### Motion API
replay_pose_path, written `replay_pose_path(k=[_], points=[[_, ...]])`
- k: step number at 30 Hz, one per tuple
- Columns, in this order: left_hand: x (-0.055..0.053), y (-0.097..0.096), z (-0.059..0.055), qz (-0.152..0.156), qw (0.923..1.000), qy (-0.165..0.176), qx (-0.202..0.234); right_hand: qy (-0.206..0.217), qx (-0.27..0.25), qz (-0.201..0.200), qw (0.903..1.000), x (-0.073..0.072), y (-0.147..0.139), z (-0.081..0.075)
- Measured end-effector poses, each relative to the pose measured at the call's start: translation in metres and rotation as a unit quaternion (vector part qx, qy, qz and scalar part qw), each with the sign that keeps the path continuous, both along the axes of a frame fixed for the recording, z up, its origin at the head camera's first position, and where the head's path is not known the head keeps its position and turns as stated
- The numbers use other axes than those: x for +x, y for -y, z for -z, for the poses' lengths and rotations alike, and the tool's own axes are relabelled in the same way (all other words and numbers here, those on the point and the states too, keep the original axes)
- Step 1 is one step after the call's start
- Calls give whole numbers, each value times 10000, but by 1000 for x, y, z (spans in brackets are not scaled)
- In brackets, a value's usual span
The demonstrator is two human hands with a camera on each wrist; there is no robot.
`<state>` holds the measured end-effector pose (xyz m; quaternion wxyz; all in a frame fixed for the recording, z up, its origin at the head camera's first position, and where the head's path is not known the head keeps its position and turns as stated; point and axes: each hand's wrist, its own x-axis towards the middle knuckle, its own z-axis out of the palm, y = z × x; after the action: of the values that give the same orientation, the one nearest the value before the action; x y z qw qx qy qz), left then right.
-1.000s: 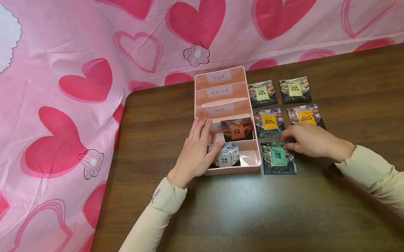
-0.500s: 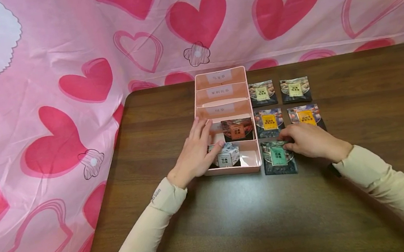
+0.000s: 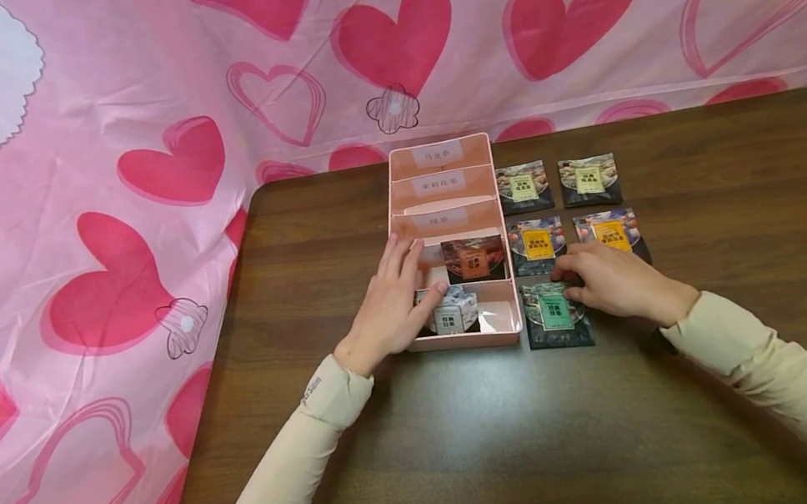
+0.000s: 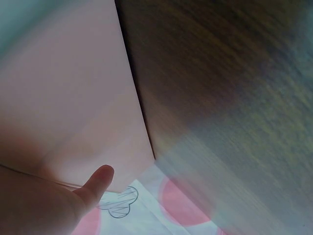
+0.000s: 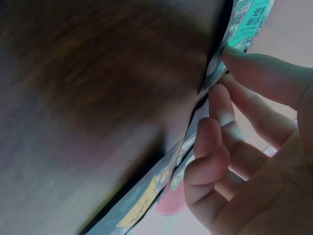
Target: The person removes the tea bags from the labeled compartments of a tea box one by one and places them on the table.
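Observation:
My left hand (image 3: 386, 309) rests along the left side of the pink divided box (image 3: 463, 341), fingers extended and thumb over a white-labelled tea sachet (image 3: 455, 318) in the nearest compartment. Much of the left wrist view is the box's pink outer wall (image 4: 73, 98). One compartment further back lies a tea sachet with a red-brown label (image 3: 475, 262). Right of the box, my right hand (image 3: 619, 280) pinches the upper right corner of a green-labelled tea sachet (image 3: 557, 317) on the table. The right wrist view has thumb and index finger at that green sachet's edge (image 5: 244, 27).
Two yellow-labelled sachets (image 3: 539, 245) lie behind the green one, the right one partly under my hand in view. Two pale-green-labelled sachets (image 3: 524, 187) lie further back. Paper labels mark the box's rear compartments. A pink heart-patterned cloth (image 3: 536, 42) hangs behind the table (image 3: 475, 462).
My right hand has shifted slightly left at the green sachet's upper corner, and the sachet has moved very slightly. My left hand and the box have stayed in place.

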<state>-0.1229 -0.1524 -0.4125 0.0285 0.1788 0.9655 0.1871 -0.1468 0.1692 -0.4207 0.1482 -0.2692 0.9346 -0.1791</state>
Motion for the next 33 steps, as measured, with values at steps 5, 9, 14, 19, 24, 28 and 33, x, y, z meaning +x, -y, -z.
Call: replay_pose_path(k=[5, 9, 14, 19, 24, 28, 33], points=[[0, 0, 0, 1, 10000, 20, -15, -39, -21, -16, 10000, 0, 0, 0], [0, 0, 0, -4, 10000, 20, -21, -76, -11, -31, 10000, 0, 1, -1], [1, 0, 0, -27, 10000, 25, -42, -124, -36, -37, 9999, -1, 3, -5], [1, 0, 0, -25, 10000, 30, -30, -275, -177, -38, 9995, -6, 8, -12], [1, 1, 0, -17, 10000, 45, -36, -730, -419, 16, 9965, -8, 15, -17], [1, 1, 0, -1, 10000, 30, -8, -1053, -703, 237, 9917, -10, 23, -21], [1, 1, 1, 0, 10000, 15, 2, -1322, -1015, 462, 9849, -11, 34, -27]])
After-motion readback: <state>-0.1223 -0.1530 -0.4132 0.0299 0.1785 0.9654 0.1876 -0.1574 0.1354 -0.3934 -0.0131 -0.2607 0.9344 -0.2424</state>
